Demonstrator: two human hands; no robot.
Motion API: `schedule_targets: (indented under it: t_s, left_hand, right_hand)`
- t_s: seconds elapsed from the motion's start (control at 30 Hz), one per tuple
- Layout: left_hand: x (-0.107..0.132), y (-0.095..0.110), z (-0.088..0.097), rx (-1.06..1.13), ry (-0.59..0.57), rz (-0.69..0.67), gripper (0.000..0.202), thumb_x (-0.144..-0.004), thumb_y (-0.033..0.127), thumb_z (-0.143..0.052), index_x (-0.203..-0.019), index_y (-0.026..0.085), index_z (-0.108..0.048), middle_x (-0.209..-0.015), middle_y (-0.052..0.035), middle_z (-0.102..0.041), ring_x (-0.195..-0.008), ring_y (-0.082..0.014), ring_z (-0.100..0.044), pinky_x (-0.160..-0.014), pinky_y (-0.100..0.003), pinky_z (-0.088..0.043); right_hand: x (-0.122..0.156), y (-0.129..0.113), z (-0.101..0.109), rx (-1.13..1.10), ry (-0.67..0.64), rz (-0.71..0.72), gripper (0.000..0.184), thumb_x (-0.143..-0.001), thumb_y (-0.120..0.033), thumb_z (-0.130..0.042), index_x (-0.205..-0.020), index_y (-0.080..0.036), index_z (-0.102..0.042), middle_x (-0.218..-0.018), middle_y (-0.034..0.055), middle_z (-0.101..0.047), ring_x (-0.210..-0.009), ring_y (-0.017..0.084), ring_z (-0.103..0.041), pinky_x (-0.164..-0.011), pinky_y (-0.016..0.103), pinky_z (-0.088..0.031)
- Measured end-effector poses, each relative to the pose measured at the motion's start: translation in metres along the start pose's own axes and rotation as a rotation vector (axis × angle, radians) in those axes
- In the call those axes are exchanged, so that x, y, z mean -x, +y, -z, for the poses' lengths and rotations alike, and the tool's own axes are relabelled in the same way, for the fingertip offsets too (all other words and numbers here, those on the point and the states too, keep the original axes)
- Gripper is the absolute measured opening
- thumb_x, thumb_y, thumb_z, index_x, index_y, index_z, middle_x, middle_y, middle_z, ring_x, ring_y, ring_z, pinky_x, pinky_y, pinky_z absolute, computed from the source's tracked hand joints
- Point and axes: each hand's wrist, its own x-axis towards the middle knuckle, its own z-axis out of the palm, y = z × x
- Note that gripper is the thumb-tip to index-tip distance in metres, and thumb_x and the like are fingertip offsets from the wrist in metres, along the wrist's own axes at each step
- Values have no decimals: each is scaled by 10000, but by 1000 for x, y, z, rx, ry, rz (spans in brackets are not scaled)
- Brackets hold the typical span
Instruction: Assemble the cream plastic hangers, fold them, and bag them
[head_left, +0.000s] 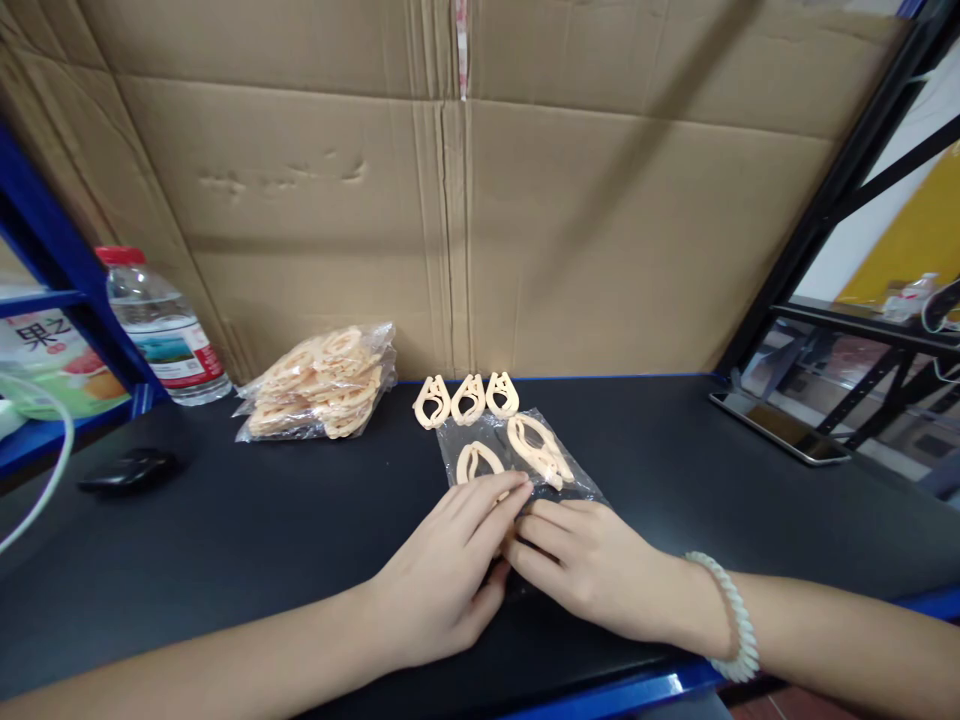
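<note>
A clear plastic bag (495,430) lies on the table, with cream folded plastic hangers (538,450) inside. At its near end, my left hand (457,565) rests with fingers closed over the bag's edge. My right hand (581,560) meets it there, its fingers curled and pinching the same edge. The fingertips touch or nearly touch, and what lies under them is hidden. Just beyond the bag's far end, three loose folded hangers (469,400) stand in a row near the cardboard.
Several packed bags of hangers (322,385) are stacked at the back left. Farther left are a water bottle (169,335) and a black mouse (129,470). A tablet-like device (780,428) lies at the right. Cardboard (315,200) walls the back of the black table (247,540).
</note>
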Motion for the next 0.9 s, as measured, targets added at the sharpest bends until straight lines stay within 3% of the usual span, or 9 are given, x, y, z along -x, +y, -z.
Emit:
schedule_targets:
  t_s: [0.27,0.47,0.7,0.9]
  left_hand:
    - [1,0,1,24,-8,2,739,-780,28,-495,-1463,163,-247,-1430,-170,-423,-1330,-293,-409,-1092,-495,-419]
    - [1,0,1,4,-25,6,689,-825,40,-465,-1466,148,-235,-1437,-173,-401,-1340,-273,-389,-1107,-477,-402]
    - [2,-1,1,13,-36,8,784,-754,24,-485,-1473,160,-205,-1457,-176,-382,-1355,-300,-371,-1092,-511,-411]
    - [2,-1,1,14,-34,6,738,-791,34,-470,-1473,156,-214,-1451,-170,-383,-1351,-284,-370,-1103,-494,-402]
  right_hand:
    - [1,0,0,-77,-52,-11,310,-968,-160,-454,-1255,-94,-552,-997,135,-681,-996,253,-615,-842,392,-522]
    - [1,1,-2,-137,-143,-87,366,-951,-161,-451,-1302,-82,-515,-1268,187,-584,-1197,283,-521,-974,400,-479]
    - [-1,0,1,-64,-114,6,393,-981,-194,-408,-1356,-101,-481,-1086,145,-654,-1058,294,-578,-916,440,-489]
    - [0,0,0,-43,-140,-12,379,-978,-206,-422,-1334,-101,-500,-1170,171,-631,-1137,306,-552,-960,449,-469]
